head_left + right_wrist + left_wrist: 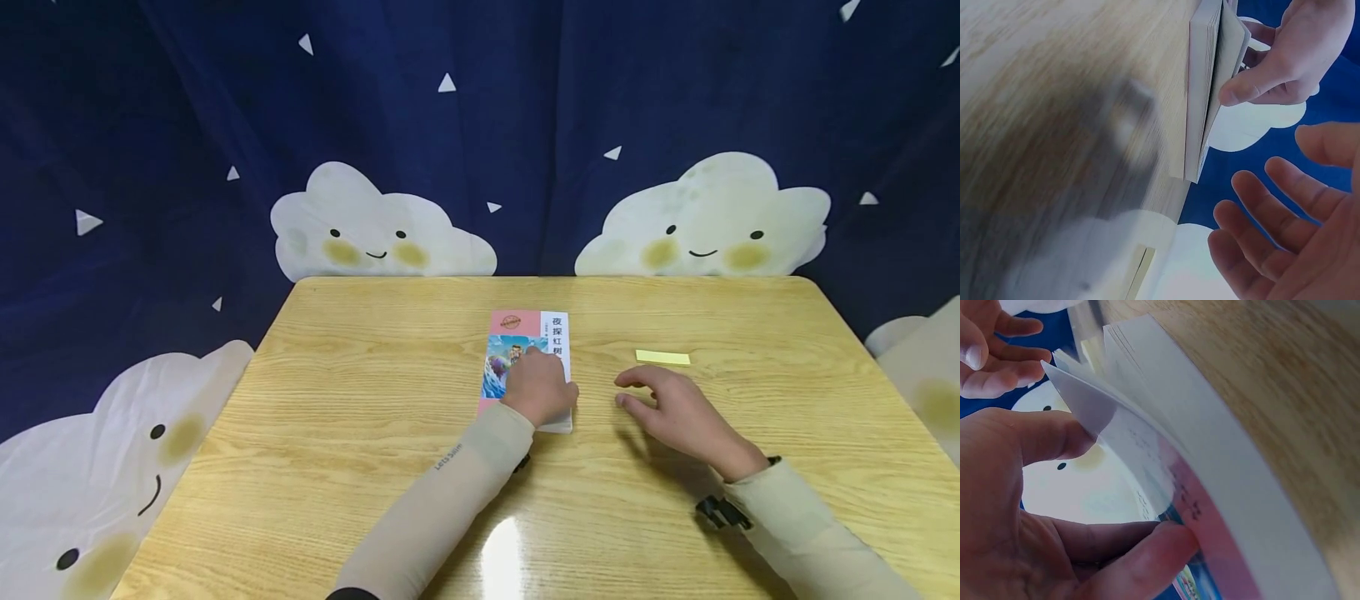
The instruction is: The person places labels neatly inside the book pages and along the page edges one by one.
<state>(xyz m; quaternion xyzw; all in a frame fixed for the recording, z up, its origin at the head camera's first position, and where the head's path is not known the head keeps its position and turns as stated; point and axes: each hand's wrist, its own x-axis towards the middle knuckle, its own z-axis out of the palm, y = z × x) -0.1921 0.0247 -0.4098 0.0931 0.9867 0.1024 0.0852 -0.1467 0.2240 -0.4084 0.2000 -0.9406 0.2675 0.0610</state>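
A paperback book (513, 322) with a pink, blue and white illustrated cover lies on the wooden table, partly hidden by my left hand (538, 390). In the left wrist view, the left thumb (1066, 434) is at the edge of the raised front cover (1122, 425), while a fingertip presses on its printed face. A gap shows between the cover and the page block (1205, 69). My right hand (682, 417) hovers to the right of the book, fingers loosely bent and holding nothing. Just beyond it lies a small yellow pad of sticky notes (662, 357).
The light wood table (337, 375) extends around the book on all sides. Behind its far edge hangs a dark blue curtain (525, 125) printed with smiling clouds and small white triangles. Both wrists carry small black devices.
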